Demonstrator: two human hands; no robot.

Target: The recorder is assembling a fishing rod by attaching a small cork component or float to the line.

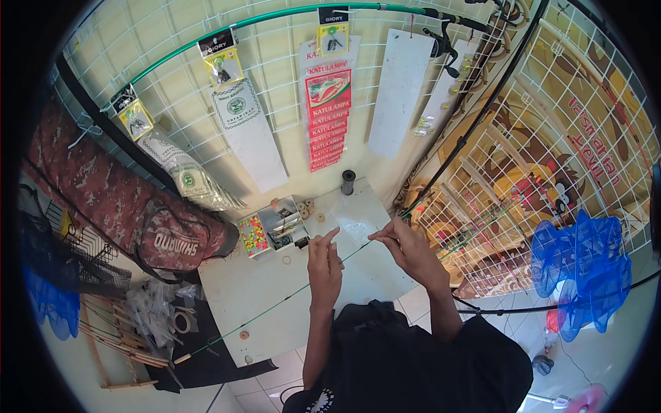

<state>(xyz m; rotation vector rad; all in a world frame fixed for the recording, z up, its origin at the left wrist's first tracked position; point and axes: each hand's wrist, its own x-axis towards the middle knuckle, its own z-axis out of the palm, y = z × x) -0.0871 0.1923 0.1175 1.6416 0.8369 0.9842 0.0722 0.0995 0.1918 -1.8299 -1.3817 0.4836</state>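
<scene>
A thin green fishing rod (261,313) with dark bands slants across the white table, from its pale butt end at the lower left up toward my hands. My left hand (324,267) is around the rod near the middle of the table, its index finger lifted and pointing to the upper right. The rod passes out of sight behind this hand and comes out by the thumb. My right hand (409,249) pinches the rod's thin upper end between thumb and fingertips. Under this end, a clear plastic bag (354,219) lies on the table.
A divided tray (279,227) with colourful beads stands at the table's back left, near several wooden discs (304,210) and a black spool (348,182). Packets hang on the white wire grid (275,41). A camouflage rod bag (117,186) leans left; blue nets (585,268) hang right.
</scene>
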